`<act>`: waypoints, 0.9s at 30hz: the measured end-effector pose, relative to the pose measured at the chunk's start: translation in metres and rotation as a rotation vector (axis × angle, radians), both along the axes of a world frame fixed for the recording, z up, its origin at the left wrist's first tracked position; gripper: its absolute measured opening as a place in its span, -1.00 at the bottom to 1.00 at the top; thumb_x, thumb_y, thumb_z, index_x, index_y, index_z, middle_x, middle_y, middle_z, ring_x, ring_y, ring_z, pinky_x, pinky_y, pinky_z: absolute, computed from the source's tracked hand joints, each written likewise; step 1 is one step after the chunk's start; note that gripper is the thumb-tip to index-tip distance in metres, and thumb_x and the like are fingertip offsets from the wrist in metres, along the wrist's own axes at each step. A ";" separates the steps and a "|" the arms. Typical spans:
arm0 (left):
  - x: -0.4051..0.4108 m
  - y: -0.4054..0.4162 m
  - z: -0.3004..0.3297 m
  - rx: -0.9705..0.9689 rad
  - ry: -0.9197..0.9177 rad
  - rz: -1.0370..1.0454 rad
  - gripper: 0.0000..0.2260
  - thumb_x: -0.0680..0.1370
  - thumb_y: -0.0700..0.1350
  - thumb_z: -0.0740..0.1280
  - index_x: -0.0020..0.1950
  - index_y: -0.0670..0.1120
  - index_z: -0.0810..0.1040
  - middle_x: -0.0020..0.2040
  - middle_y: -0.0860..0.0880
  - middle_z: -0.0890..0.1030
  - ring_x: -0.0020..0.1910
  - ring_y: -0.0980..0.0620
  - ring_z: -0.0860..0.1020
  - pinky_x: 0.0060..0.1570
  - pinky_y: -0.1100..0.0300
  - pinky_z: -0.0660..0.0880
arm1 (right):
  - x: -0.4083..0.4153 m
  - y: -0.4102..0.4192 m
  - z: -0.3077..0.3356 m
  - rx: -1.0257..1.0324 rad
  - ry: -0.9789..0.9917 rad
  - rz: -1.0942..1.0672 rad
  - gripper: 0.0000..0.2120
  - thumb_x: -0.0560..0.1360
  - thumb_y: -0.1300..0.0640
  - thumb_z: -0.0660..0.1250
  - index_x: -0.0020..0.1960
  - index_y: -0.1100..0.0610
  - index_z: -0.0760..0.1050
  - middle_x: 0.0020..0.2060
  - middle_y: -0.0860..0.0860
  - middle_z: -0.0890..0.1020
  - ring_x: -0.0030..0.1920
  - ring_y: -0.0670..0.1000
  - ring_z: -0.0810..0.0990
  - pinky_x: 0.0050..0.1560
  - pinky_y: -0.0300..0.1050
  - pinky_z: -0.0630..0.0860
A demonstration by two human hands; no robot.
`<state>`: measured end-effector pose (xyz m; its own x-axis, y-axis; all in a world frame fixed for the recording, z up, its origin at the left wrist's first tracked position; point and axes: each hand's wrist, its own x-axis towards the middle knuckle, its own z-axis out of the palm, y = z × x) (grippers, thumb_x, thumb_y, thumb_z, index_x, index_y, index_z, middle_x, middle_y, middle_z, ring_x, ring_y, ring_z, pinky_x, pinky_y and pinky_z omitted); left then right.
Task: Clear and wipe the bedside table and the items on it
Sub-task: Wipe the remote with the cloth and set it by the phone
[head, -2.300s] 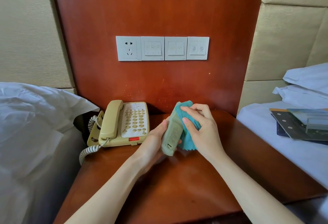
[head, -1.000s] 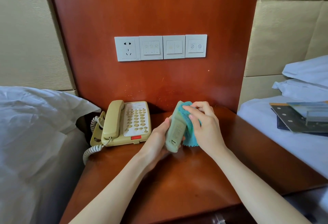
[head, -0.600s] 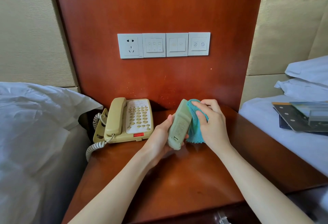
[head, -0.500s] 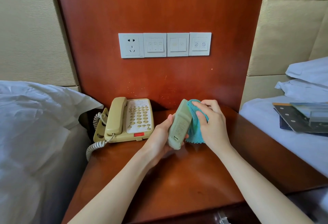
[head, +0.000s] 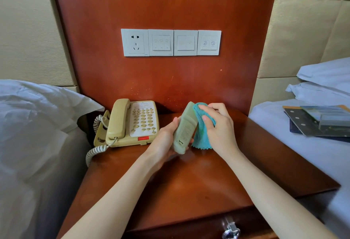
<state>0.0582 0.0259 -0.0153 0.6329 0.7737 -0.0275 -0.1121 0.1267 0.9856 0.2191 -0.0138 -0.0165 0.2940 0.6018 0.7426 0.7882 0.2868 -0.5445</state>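
The left hand [head: 166,140] is gripping a pale green remote control [head: 184,128] by its lower half, holding it tilted just above the desk [head: 189,182], while the right hand [head: 217,125] is pinching a teal cloth [head: 202,132] against the remote's far side. The remote is looking light and stiff, its casing probably smooth enough to slip — holding it low by the narrow edges, as the left hand is doing, seems soundest. The cloth is hanging soft and limp. The remote's button face is turning away from view, the left fingers are hiding behind it, and a beige telephone [head: 132,123] is sitting unwiped nearby.
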 end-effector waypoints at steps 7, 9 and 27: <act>-0.005 0.000 -0.001 0.014 0.004 0.016 -0.66 0.65 0.20 0.01 0.25 0.29 0.54 -0.08 -0.03 0.64 -0.37 0.18 0.60 -0.40 0.30 0.49 | -0.005 -0.003 0.001 0.005 -0.036 0.062 -0.70 0.55 0.31 0.27 0.24 0.14 0.55 0.10 -0.08 0.43 0.17 -0.05 0.44 0.05 -0.54 0.39; -0.005 -0.001 -0.001 0.014 0.009 0.018 -0.66 0.65 0.21 0.01 0.24 0.29 0.54 -0.10 -0.01 0.65 -0.37 0.18 0.61 -0.41 0.31 0.49 | -0.006 -0.003 0.001 -0.002 -0.044 0.071 -0.70 0.55 0.31 0.28 0.25 0.14 0.55 0.10 -0.08 0.42 0.18 -0.05 0.44 0.03 -0.56 0.38; 0.000 0.006 -0.005 0.001 0.016 0.043 -0.65 0.64 0.21 0.04 0.01 0.35 0.63 -0.19 0.02 0.70 -0.36 0.17 0.62 -0.41 0.32 0.51 | -0.002 -0.003 0.002 -0.066 -0.044 0.053 -0.70 0.54 0.28 0.28 0.25 0.11 0.55 0.15 -0.03 0.45 0.20 -0.09 0.42 -0.01 -0.63 0.34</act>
